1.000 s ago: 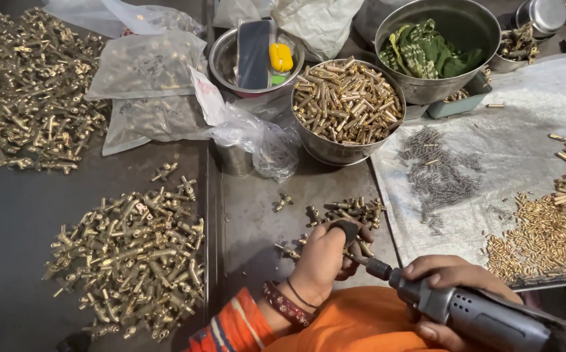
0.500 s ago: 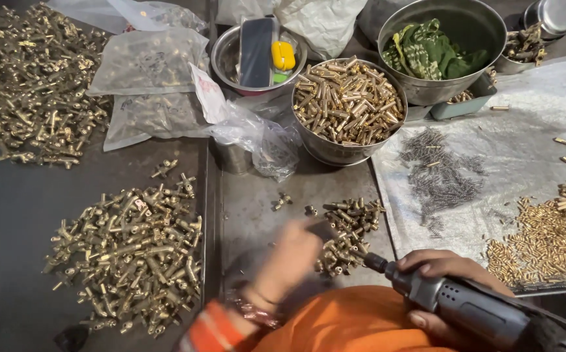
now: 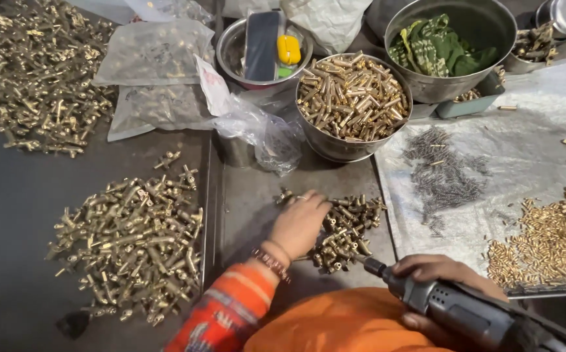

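Three steel bowls point(image 3: 351, 146), two hands point(image 3: 299, 225), one power screwdriver point(image 3: 452, 309).

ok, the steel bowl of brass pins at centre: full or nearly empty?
Full. The round steel bowl is heaped to its rim with short brass pins; no bare bottom shows.

I see a small workshop where metal parts get put together. A dark metal table point(image 3: 9, 208) is covered with heaps of brass fittings point(image 3: 126, 241). A steel bowl point(image 3: 335, 146) is full of brass tubes, tiny dark screws point(image 3: 443, 173) lie on a plastic sheet, and there is a power screwdriver point(image 3: 456, 309).
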